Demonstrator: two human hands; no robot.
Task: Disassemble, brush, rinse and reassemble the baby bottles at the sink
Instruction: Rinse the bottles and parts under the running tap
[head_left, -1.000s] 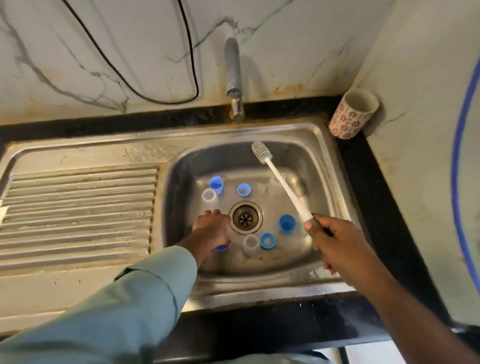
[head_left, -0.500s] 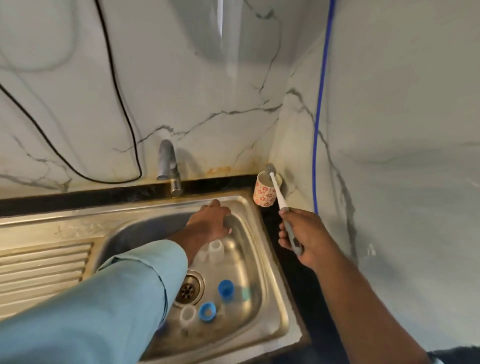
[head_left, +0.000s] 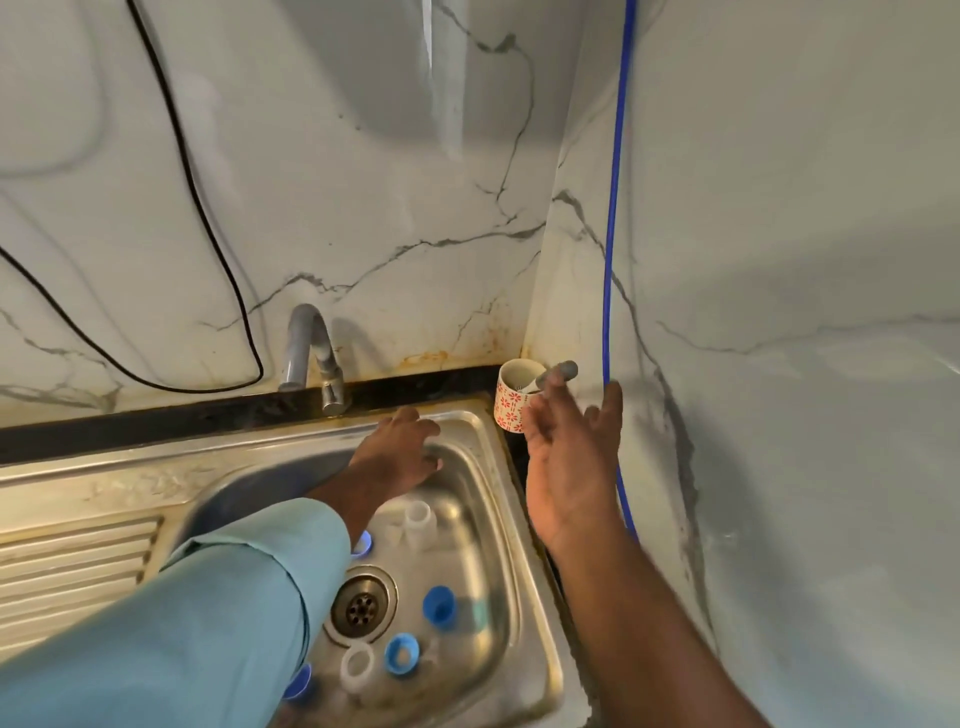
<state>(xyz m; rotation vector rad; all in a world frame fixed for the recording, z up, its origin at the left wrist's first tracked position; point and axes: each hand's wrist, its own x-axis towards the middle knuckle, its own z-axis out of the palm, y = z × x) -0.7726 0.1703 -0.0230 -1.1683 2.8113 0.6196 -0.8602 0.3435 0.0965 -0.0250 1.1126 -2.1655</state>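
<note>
- Stainless steel sink (head_left: 524, 525) is holding the loose bottle parts: a blue cap (head_left: 439, 604) and a blue ring (head_left: 401, 653) lying right of the drain (head_left: 360, 605), a clear bottle (head_left: 357, 666) lying beside the ring, another clear bottle (head_left: 418, 522) standing nearer the far wall.
- Left hand (head_left: 397, 454) is reaching over the basin's far right corner, fingers bent; whether it is holding anything I cannot tell.
- Right hand (head_left: 569, 457) is hovering with fingers spread and gripping nothing, just beside the floral cup (head_left: 511, 405).
- Bottle brush (head_left: 558, 373) is standing in that cup, grey handle sticking out.
</note>
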